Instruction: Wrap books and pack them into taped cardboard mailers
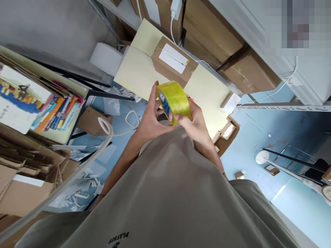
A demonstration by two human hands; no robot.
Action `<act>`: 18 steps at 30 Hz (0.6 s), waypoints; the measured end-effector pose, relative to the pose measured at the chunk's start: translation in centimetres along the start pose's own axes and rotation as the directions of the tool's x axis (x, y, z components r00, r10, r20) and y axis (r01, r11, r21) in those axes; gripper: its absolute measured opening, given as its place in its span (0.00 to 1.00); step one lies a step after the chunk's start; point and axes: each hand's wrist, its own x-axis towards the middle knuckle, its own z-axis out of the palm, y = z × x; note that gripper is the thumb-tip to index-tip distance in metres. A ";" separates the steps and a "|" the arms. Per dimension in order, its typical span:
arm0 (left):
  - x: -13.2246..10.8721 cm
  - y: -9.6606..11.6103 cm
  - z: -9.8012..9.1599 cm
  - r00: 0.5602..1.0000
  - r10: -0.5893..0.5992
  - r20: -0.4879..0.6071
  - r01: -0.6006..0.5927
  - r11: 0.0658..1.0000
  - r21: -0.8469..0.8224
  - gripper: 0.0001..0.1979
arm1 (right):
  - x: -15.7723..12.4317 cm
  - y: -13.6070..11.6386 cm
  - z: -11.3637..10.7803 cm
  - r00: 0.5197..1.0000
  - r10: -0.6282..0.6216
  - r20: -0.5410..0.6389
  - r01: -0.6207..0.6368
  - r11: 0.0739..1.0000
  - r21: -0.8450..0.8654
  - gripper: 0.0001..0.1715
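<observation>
A roll of yellow packing tape (pixel 175 100) is held up in front of my chest by both hands. My left hand (pixel 150 119) grips its left side, fingers curled over the rim and into the core. My right hand (pixel 192 122) pinches the roll's lower right edge. Just beyond the roll, a brown cardboard box (pixel 173 62) with a white label lies on a pale wooden table (pixel 134 70). My grey shirt fills the lower part of the view.
Large cardboard boxes (pixel 248 72) are stacked behind the table. Flattened cardboard and colourful books (pixel 55 113) sit at the left. Paper scraps litter the blue floor (pixel 258 120). A white fan (pixel 292 172) lies at the right. A small box (pixel 227 132) sits by the table's edge.
</observation>
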 end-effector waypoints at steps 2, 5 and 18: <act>-0.1 -0.2 -0.2 1.000 0.007 0.003 -0.007 1.000 -0.023 0.73 | 0.1 0.5 0.0 1.000 -0.014 0.027 0.013 0.999 0.038 0.32; -0.3 -0.4 -0.6 1.000 0.004 0.020 -0.004 1.000 -0.023 0.73 | 0.2 1.0 0.1 0.998 -0.051 0.046 0.045 0.990 0.133 0.33; -0.7 -0.2 -1.0 0.998 -0.012 0.068 0.017 0.997 -0.077 0.72 | 0.2 0.3 -0.4 0.992 -0.034 0.123 0.026 0.998 0.063 0.32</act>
